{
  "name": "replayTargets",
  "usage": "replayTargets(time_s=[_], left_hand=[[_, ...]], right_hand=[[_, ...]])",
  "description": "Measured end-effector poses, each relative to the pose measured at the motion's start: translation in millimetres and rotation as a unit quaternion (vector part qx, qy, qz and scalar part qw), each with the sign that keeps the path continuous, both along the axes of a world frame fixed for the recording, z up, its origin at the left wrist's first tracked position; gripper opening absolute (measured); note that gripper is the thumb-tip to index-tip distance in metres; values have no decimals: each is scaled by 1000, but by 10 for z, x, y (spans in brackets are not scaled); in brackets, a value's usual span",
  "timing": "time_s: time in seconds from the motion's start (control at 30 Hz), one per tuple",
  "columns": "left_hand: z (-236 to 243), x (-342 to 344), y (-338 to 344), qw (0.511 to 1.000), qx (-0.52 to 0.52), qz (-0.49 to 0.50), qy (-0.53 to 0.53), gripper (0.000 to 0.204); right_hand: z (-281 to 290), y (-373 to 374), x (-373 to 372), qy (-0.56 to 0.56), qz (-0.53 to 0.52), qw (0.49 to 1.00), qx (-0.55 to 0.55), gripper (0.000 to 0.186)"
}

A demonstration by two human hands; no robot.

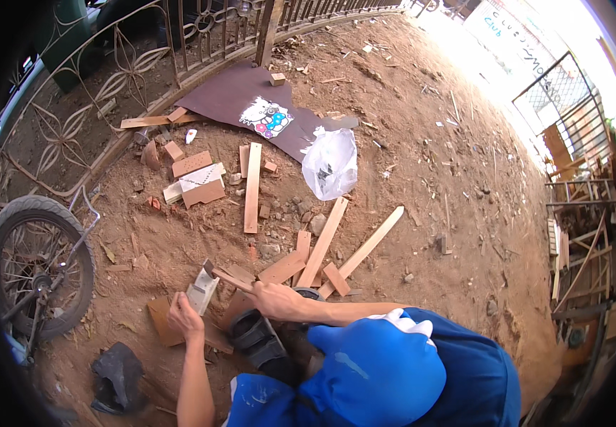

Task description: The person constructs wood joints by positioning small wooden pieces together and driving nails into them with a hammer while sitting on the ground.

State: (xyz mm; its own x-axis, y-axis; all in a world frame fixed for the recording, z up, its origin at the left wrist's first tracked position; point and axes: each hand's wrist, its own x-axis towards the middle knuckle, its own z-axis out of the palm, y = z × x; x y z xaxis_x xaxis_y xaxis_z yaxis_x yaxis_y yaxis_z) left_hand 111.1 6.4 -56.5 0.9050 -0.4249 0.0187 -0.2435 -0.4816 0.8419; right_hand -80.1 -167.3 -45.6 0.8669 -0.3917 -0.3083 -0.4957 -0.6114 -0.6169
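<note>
Low over the ground, my left hand [185, 317] is closed around the near end of a pale wooden block [202, 290]. My right hand [278, 300] grips the wooden handle of a hammer [231, 278], its dark head close to the block's far end. Under and beside my left hand lie brown boards [161, 320]. A black sandal [254, 334] is on my foot just below my right hand. Several reddish wood offcuts [283, 267] lie beyond that hand. Blue clothing [386, 363] covers much of the lower middle.
A bicycle wheel [39, 267] stands at the left, with a crumpled black item [117, 377] nearer. Long wooden strips [252, 188], stacked blocks [200, 178], a plastic bag [330, 165] and a dark sheet [215, 96] lie ahead. A metal fence [119, 132] runs behind; scrap wood [586, 263] is piled right.
</note>
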Motion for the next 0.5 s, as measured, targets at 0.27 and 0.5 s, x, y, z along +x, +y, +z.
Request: replayTargets(time_s=[0.27, 0.5], left_hand=[[-133, -42, 72, 998, -48, 21, -36, 42], [-284, 64, 461, 998, -14, 50, -34, 45]], right_hand=[[153, -11, 3, -133, 3, 991, 27, 32], [514, 72, 164, -74, -16, 996, 56, 32]])
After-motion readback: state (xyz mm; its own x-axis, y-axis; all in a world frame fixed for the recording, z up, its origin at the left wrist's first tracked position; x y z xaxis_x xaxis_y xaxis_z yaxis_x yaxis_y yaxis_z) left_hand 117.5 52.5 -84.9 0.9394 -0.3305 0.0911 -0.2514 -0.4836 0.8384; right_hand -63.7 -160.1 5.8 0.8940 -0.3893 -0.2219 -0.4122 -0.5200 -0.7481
